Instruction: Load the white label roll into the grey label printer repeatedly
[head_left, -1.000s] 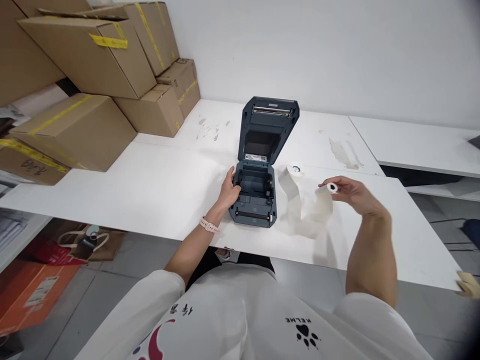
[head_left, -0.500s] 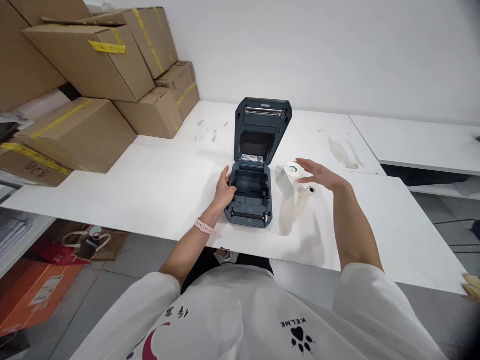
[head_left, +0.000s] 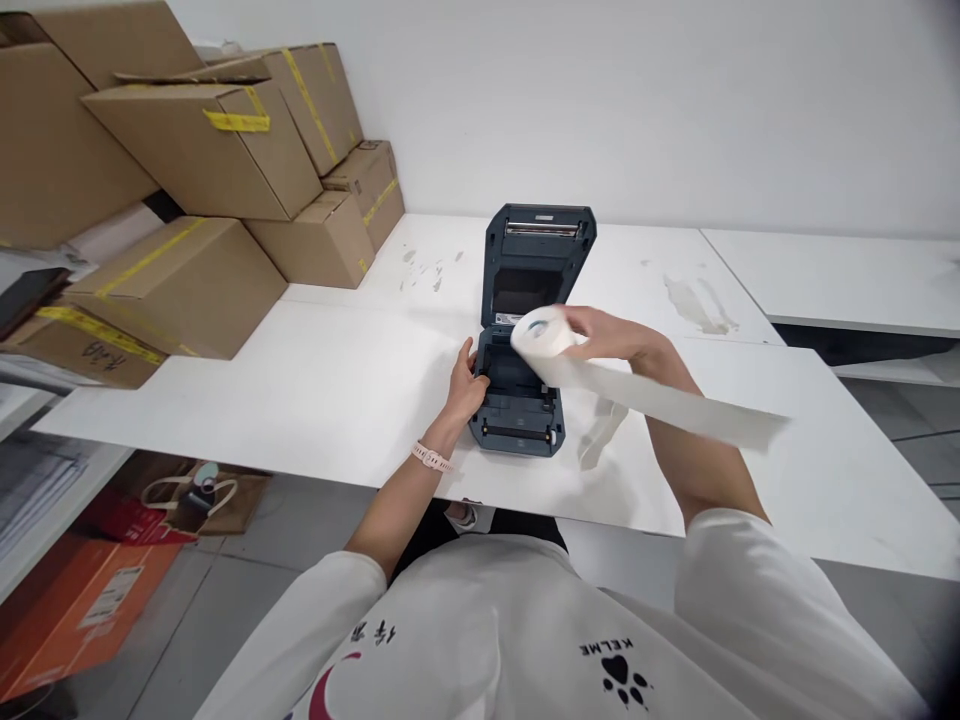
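Note:
A dark grey label printer [head_left: 517, 408] sits on the white table with its lid [head_left: 538, 250] raised. My left hand [head_left: 466, 388] grips the printer's left side, thumb over the inner edge. Above the right part of the open bay, my right hand [head_left: 611, 335] is closed on a roll of white label paper [head_left: 541, 335]. The roll's loose strip trails off to the right across my forearm, its far end blurred. Another paper strip [head_left: 602, 440] lies on the table just right of the printer; its upper part is hidden behind the trailing strip.
Cardboard boxes [head_left: 180, 280] with yellow tape are stacked at the table's left end, against the wall. An orange box [head_left: 90, 610] and a paper bag [head_left: 232, 500] stand on the floor at lower left. A second white table [head_left: 855, 280] joins at right.
My right hand has taken hold of the larger paper roll and carried it up and left over the printer, its strip swinging right. My left hand still holds the printer.

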